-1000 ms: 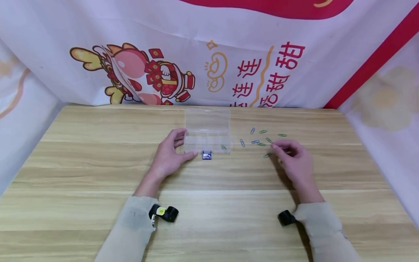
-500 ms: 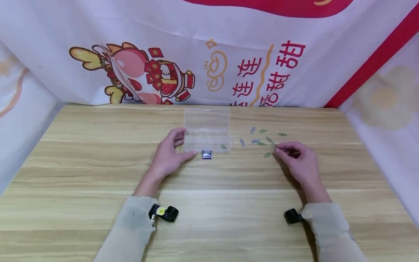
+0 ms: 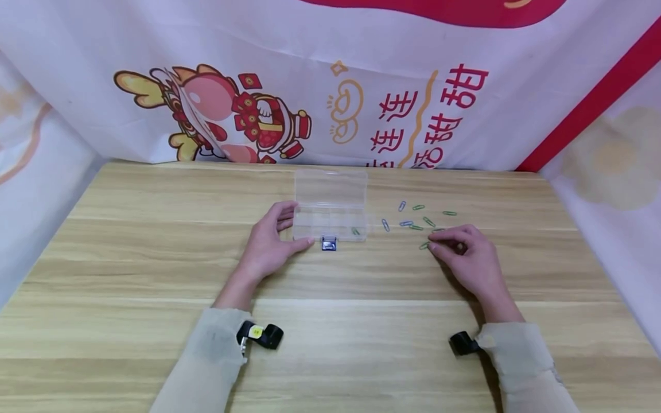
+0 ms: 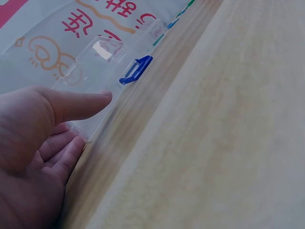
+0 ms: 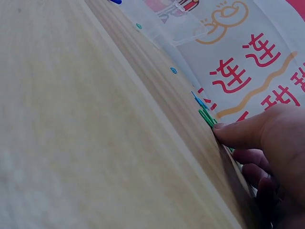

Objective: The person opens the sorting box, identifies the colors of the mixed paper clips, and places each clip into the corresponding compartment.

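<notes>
A clear plastic compartment box [image 3: 304,234] stands with its lid [image 3: 330,188] raised and a blue latch [image 3: 329,244] at the front. My left hand [image 3: 268,244] grips its left end, thumb at the front side and fingers behind. One green paper clip [image 3: 355,231] lies in the front right compartment. To the right, my right hand [image 3: 467,252] has thumb and index fingertips on a green paper clip [image 3: 424,245], covering its near end. In the right wrist view the thumb [image 5: 233,135] meets the green clips [image 5: 206,117].
Loose on the table [image 3: 330,344] between box and right hand are blue clips [image 3: 385,225] and several green ones, including a far green clip [image 3: 449,213]. A printed cloth [image 3: 289,34] hangs along the table's back edge.
The right hand has left one green clip lying farther right and come down to the green clip nearest me. The left hand stays on the box. The head view has shifted slightly.
</notes>
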